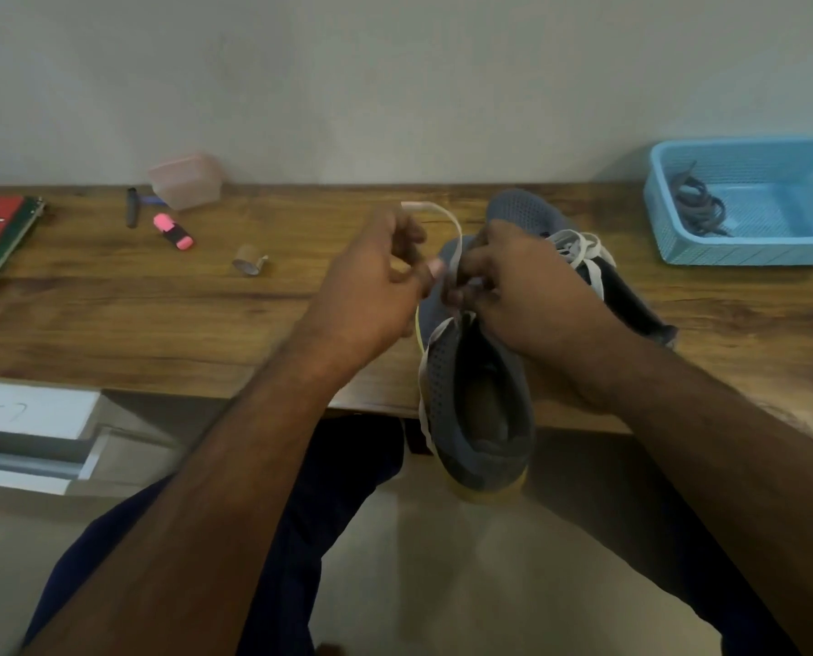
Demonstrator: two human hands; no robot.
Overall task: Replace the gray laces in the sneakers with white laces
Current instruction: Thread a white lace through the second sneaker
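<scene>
Wooden table (111, 324) spans the view. Blue basket (773, 250) at its far right end holds the removed gray laces (695, 208). A second sneaker (527, 210) lies on the table behind the hands, white lacing already in place.

Near sneaker (477, 395) is held over the table's front edge, heel toward the person, toe on the tabletop. White lace (451, 224) arcs up from its eyelets; another run hangs down its left side.

Left hand (376, 281): fingers curled, pinching the lace end. Right hand (518, 295): fingers curled at the eyelet area, steadying the sneaker's upper; exact contact is hidden.

Judged step: threading the white lace through the near sneaker, second of the pair. Next move likely needs the tip guided into the next eyelet, then slack drawn through.

Off to the left: pink highlighter (173, 231), tape roll (248, 260), pink container (185, 179).
</scene>
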